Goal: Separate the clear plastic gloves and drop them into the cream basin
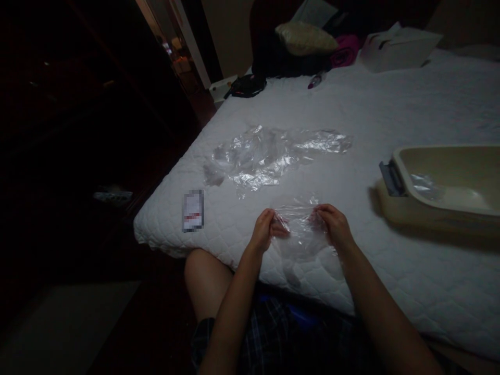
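A clear plastic bag (pixel 299 237) is stretched between my two hands, just above the near edge of the bed. My left hand (pixel 269 229) pinches its left side, the fingers partly behind the film. On the right side, my right hand (pixel 332 221) grips it between thumb and fingers. Beyond my hands, more crumpled clear plastic bags (pixel 269 159) lie spread on the white quilted bedding (pixel 371 120); how many there are I cannot tell.
At right a cream plastic bin (pixel 394 208) with a grey handle holds some clear plastic (pixel 425 185). A small blurred-out packet or phone (pixel 193 211) lies left of my hands. Farther back are a black bag (pixel 248 86), a pillow (pixel 307 39) and a white box (pixel 400 49).
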`<action>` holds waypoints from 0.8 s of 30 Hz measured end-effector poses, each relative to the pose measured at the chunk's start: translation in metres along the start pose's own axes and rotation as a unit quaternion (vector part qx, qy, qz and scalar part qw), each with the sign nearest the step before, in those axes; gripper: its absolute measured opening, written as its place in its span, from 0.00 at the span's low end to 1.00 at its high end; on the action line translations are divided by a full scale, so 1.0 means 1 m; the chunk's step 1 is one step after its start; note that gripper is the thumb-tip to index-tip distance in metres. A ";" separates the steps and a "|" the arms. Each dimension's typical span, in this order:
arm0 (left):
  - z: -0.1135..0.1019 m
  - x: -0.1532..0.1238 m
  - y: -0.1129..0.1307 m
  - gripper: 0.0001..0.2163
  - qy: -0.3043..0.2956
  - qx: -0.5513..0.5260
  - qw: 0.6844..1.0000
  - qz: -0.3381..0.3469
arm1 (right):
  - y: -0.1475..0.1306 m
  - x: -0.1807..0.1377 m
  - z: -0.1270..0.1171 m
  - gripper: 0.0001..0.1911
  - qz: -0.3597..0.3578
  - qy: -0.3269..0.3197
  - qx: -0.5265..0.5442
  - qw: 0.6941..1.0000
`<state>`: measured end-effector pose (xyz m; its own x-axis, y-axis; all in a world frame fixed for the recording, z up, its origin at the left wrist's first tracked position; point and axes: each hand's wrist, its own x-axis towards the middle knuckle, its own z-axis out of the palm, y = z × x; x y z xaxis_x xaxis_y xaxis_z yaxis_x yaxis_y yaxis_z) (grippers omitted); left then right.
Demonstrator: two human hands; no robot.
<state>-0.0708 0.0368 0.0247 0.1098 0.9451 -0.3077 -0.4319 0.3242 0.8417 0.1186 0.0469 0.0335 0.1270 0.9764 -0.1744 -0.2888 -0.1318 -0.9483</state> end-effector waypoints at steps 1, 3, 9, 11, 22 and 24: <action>0.000 0.000 0.001 0.19 -0.002 -0.007 1.000 -0.002 | 0.000 0.000 -0.001 0.08 0.006 -0.012 -0.007 1.000; 0.000 0.000 0.003 0.19 -0.007 -0.016 1.000 -0.004 | -0.001 -0.001 -0.002 0.11 0.027 -0.045 -0.014 0.999; 0.002 -0.003 0.008 0.18 0.004 0.016 1.000 -0.012 | 0.002 -0.001 -0.008 0.15 0.047 -0.074 -0.074 0.993; 0.003 -0.004 0.008 0.18 0.014 0.048 0.999 -0.015 | 0.003 -0.001 -0.011 0.16 0.043 -0.070 -0.078 0.994; -0.001 0.001 0.008 0.16 0.061 0.043 0.997 0.001 | -0.011 -0.018 -0.028 0.22 0.095 -0.156 -0.091 0.979; -0.003 0.000 0.010 0.17 0.049 0.037 0.998 -0.011 | -0.009 -0.015 -0.031 0.21 0.066 -0.123 -0.081 0.987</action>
<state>-0.0776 0.0399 0.0320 0.0286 0.9307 -0.3646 -0.3635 0.3495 0.8636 0.1492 0.0277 0.0365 -0.1419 0.9584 -0.2477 -0.1303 -0.2661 -0.9551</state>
